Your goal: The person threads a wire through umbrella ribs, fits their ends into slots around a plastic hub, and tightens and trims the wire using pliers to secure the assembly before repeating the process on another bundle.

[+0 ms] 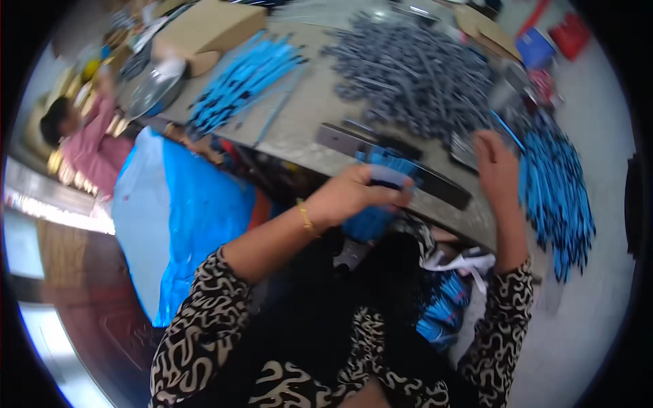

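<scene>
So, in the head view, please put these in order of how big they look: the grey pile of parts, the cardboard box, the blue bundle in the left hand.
1. Grey pile of parts, clearly largest.
2. Cardboard box.
3. Blue bundle in the left hand, partly hidden; being nearer the camera, it may look bigger than it is.

Bright daylight, motion blur, fisheye-bent edges
</scene>
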{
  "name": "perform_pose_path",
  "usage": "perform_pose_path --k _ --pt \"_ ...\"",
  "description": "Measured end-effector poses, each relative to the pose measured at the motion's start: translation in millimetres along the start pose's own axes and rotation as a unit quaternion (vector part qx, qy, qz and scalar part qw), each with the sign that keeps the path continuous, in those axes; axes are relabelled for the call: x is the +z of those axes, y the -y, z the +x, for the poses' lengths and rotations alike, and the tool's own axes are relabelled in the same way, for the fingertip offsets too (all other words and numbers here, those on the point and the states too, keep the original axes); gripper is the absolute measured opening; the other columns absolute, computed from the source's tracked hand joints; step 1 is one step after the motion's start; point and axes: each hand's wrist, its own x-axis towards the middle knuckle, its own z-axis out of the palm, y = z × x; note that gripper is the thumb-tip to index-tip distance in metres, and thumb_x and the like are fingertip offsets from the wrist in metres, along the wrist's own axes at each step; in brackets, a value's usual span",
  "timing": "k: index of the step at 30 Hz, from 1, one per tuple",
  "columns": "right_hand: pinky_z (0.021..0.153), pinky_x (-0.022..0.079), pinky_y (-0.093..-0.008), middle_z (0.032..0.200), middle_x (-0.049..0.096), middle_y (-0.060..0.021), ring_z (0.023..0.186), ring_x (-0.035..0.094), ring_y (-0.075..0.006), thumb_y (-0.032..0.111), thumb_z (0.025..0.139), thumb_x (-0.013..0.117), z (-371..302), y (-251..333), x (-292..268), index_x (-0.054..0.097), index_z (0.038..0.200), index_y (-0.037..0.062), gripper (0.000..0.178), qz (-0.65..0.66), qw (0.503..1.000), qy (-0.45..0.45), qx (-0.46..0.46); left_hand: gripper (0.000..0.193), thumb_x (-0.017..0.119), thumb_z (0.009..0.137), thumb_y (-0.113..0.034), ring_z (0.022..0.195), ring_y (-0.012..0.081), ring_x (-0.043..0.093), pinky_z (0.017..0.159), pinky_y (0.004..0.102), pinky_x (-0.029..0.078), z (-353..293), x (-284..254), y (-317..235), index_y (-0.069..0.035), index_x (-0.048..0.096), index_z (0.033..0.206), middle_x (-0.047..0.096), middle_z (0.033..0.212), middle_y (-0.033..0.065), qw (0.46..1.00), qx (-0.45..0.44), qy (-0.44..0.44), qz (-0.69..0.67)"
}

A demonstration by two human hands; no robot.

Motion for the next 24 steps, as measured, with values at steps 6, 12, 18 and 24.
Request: perform_pose_path --k 6,12,18,24 --pt "0.056 0.041 -0.0242 0.075 0.058 -0.0089 0.060 0.052 -0.0167 0.005 0.082 0.055 -29 73 -13 0.059 0.093 0.0020 0.012 0.162 0.975 0.048 -0.144 0.028 0.057 0.082 -0.002 0.094 0.0223 0.061 0.081 0.0330 0.049 6 3 7 0.000 0.057 0.109 0.063 0.097 0.0148 1.000 0.002 -0.016 0.019" --pt "0.057 0.043 -0.0251 0.079 0.061 -0.0097 0.063 0.056 -0.0169 0.002 0.080 0.056 -39 64 -5 0.060 0.095 0.0022 0.016 0.130 0.980 0.023 -0.150 0.025 0.057 0.081 -0.001 0.091 0.0224 0.061 0.080 0.0333 0.048 4 8 14 -0.001 0.059 0.106 0.064 0.095 0.0144 1.000 0.017 -0.005 0.012" --pt "0.058 0.044 -0.0257 0.081 0.061 -0.0111 0.065 0.058 -0.0180 0.004 0.080 0.058 -39 62 -3 0.060 0.096 0.0022 0.016 0.176 0.977 0.041 -0.116 0.022 0.058 0.080 0.000 0.083 0.0203 0.060 0.079 0.0329 0.048 4 5 13 -0.002 0.061 0.102 0.064 0.093 0.0136 0.999 0.038 -0.006 0.029" --pt "0.058 0.045 -0.0264 0.080 0.061 -0.0109 0.064 0.058 -0.0199 0.004 0.080 0.058 -38 64 -1 0.060 0.096 0.0024 0.016 0.159 0.978 0.026 -0.132 0.022 0.059 0.080 0.000 0.081 0.0194 0.060 0.078 0.0322 0.048 4 6 13 -0.001 0.061 0.101 0.064 0.092 0.0129 0.999 0.038 -0.007 0.038"
